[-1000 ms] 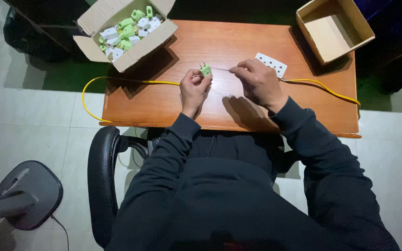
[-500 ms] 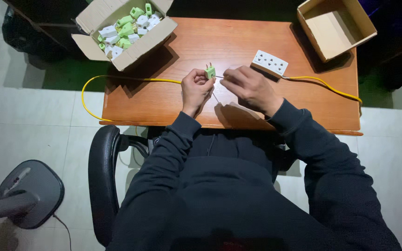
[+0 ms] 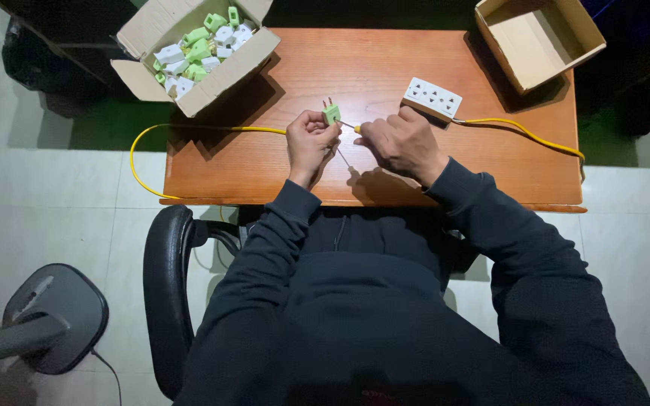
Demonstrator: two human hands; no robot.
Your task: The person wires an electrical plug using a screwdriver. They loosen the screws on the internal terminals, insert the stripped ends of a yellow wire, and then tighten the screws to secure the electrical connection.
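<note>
My left hand [image 3: 310, 143] holds a small green two-pin plug [image 3: 331, 113] above the wooden desk [image 3: 370, 75], pins pointing away from me. My right hand [image 3: 402, 143] grips a thin screwdriver with a yellow handle [image 3: 356, 128], its tip against the plug's side. A yellow cable [image 3: 189, 129] runs from the left hand off the desk's left edge in a loop. A white socket block [image 3: 432, 98] lies just beyond my right hand, with another stretch of yellow cable [image 3: 524, 131] leading right.
An open cardboard box [image 3: 189, 45] of several green and white plugs sits at the desk's back left corner. An empty cardboard box [image 3: 539, 37] stands at the back right. A black chair arm [image 3: 167, 293] and a fan base [image 3: 47, 316] are on the floor side.
Both hands have drawn closer together at the desk's middle. The right hand now presses the screwdriver to the plug, and the plug has turned with pins pointing away.
</note>
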